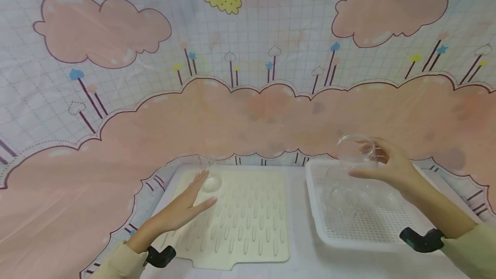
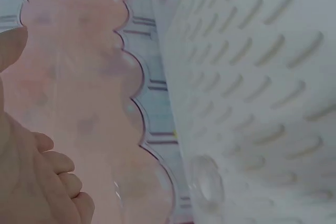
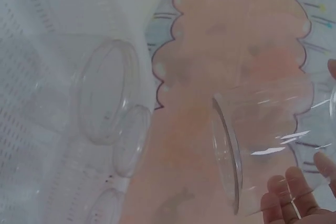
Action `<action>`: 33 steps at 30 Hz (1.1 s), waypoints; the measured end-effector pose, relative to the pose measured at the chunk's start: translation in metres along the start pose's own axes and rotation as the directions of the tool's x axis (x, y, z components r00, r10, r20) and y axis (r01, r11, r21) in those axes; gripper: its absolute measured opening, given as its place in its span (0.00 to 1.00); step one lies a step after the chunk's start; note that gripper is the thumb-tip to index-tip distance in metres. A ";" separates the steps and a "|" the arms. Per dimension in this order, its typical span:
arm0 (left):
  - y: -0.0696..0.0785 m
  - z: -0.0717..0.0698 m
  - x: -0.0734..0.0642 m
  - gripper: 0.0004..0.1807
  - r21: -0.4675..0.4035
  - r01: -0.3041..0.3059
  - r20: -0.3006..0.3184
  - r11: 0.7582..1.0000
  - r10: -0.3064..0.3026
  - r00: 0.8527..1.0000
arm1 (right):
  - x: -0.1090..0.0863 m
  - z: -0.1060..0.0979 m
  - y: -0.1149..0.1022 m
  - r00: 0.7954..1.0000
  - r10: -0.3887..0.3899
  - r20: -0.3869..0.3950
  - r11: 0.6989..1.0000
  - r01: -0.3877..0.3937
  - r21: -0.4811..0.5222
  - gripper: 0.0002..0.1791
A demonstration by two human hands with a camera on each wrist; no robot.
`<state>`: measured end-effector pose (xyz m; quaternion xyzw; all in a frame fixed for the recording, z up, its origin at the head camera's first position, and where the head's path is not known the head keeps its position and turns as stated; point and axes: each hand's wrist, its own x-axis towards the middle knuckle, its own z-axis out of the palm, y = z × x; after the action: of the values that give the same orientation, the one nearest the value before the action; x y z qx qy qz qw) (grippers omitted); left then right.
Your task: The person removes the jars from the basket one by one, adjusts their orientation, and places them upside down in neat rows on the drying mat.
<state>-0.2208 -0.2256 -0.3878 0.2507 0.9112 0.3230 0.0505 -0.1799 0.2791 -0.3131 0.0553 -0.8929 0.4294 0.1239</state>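
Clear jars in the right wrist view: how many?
4: one held jar in the right hand, three in the basket: a large jar, a smaller jar, and a partial jar at the bottom edge. More may be hidden.

Head camera looks forward and down; closer wrist views share its cloth [image 1: 271,115].

- The mat [image 1: 240,259] is lying on the table [image 1: 300,210], left of the basket [image 1: 329,241].
- One cup [image 1: 211,183] is resting on the mat's far left part.
- Several other cups [image 1: 342,197] are sitting in the basket.
- The left hand [image 1: 180,210] is hovering over the mat's left side.
- The right hand [image 1: 393,169] is holding a raised cup [image 1: 358,153] near the basket's far side.
- The cloth [image 1: 271,124] is hanging behind everything.
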 end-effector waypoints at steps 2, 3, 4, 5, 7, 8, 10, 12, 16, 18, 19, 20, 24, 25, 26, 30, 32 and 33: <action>0.011 0.000 0.005 0.48 -0.020 -0.021 0.009 1.000 0.021 1.000 | 0.002 0.003 -0.005 1.000 -0.012 0.007 1.000 0.012 0.003 0.43; 0.017 0.000 0.007 0.48 -0.026 -0.033 0.010 0.999 0.033 0.999 | 0.002 0.005 -0.008 1.000 -0.012 0.012 1.000 0.012 0.007 0.43; 0.023 0.000 0.010 0.48 -0.038 -0.043 0.014 0.998 0.044 0.999 | 0.003 0.006 -0.011 1.000 -0.010 0.019 1.000 0.010 0.014 0.44; 0.029 0.000 0.013 0.48 -0.051 -0.052 0.017 0.997 0.053 0.998 | 0.003 0.008 -0.013 1.000 -0.010 0.028 1.000 0.009 0.015 0.45; 0.040 0.001 0.018 0.48 -0.077 -0.070 0.025 0.995 0.072 0.997 | 0.004 0.010 -0.019 0.999 -0.009 0.046 1.000 0.008 0.012 0.45; 0.046 0.002 0.021 0.48 -0.088 -0.080 0.027 0.993 0.083 0.996 | 0.004 0.011 -0.021 0.999 -0.008 0.052 1.000 0.008 0.005 0.46; 0.057 0.004 0.025 0.47 -0.118 -0.094 0.030 0.989 0.098 0.995 | 0.003 0.014 -0.026 0.998 -0.030 0.053 0.999 0.031 -0.029 0.47; 0.066 0.007 0.029 0.46 -0.145 -0.104 0.028 0.984 0.109 0.994 | 0.003 0.017 -0.030 0.997 -0.055 0.051 0.996 0.058 -0.063 0.47; 0.083 0.014 0.036 0.47 -0.224 -0.108 0.029 0.969 0.117 0.993 | 0.002 0.023 -0.036 0.994 -0.100 0.050 0.987 0.105 -0.118 0.51; 0.092 0.017 0.039 0.47 -0.285 -0.103 0.046 0.953 0.121 0.992 | 0.001 0.025 -0.039 0.991 -0.124 0.049 0.982 0.129 -0.135 0.52; 0.096 0.019 0.040 0.48 -0.311 -0.101 0.055 0.945 0.124 0.991 | 0.001 0.027 -0.040 0.989 -0.137 0.047 0.980 0.142 -0.141 0.52; 0.099 0.020 0.042 0.48 -0.335 -0.100 0.065 0.937 0.129 0.990 | 0.001 0.028 -0.041 0.987 -0.154 0.047 0.976 0.159 -0.149 0.52; 0.113 0.027 0.046 0.48 -0.426 -0.086 0.105 0.900 0.144 0.984 | -0.001 0.037 -0.046 0.966 -0.254 0.044 0.951 0.257 -0.170 0.47; 0.117 0.029 0.047 0.48 -0.445 -0.079 0.111 0.892 0.143 0.984 | -0.002 0.039 -0.047 0.958 -0.282 0.043 0.942 0.285 -0.174 0.45; 0.120 0.031 0.049 0.49 -0.465 -0.083 0.113 0.881 0.151 0.982 | -0.003 0.042 -0.048 0.949 -0.313 0.042 0.932 0.315 -0.178 0.44; 0.133 0.040 0.053 0.51 -0.540 -0.073 0.115 0.838 0.159 0.980 | -0.007 0.051 -0.054 0.894 -0.447 0.034 0.873 0.444 -0.200 0.43; 0.139 0.043 0.055 0.52 -0.574 -0.084 0.105 0.814 0.175 0.979 | -0.008 0.056 -0.057 0.860 -0.509 0.031 0.836 0.503 -0.220 0.44; 0.143 0.045 0.056 0.51 -0.585 -0.090 0.099 0.806 0.180 0.979 | -0.009 0.058 -0.059 0.844 -0.535 0.032 0.818 0.526 -0.233 0.44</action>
<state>-0.1972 -0.0781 -0.3317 0.3114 0.7437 0.5669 0.1690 -0.1697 0.1973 -0.3058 0.2790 -0.8838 0.2711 0.2599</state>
